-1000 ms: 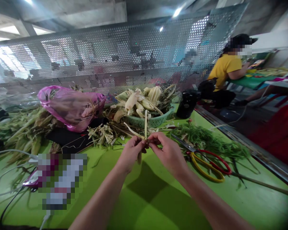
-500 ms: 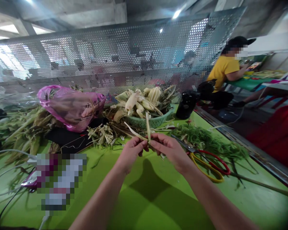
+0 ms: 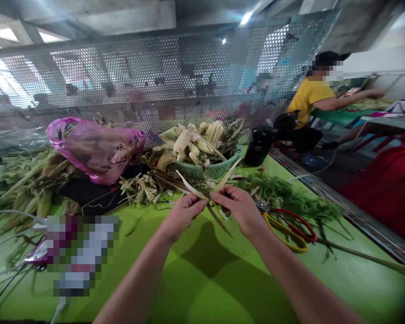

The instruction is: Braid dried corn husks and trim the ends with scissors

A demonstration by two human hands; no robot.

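Note:
Both my hands meet over the green table, pinching thin pale leaf strips between them. My left hand is closed on the strips from the left, my right hand closed on them from the right. The strips cross and stick out upward to either side, and a darker one points down toward me. Just right of my right hand lie scissors with red and yellow handles.
A teal basket heaped with pale husks stands behind my hands, a pink plastic bag to its left, green stalks to the right. Cables and a blurred packet lie at the left. A person in yellow sits beyond the perforated metal screen.
The upright strip has swung over to lean right, and a dark strip now points down below my hands. Both hands have shifted slightly. The person in yellow has reached an arm out.

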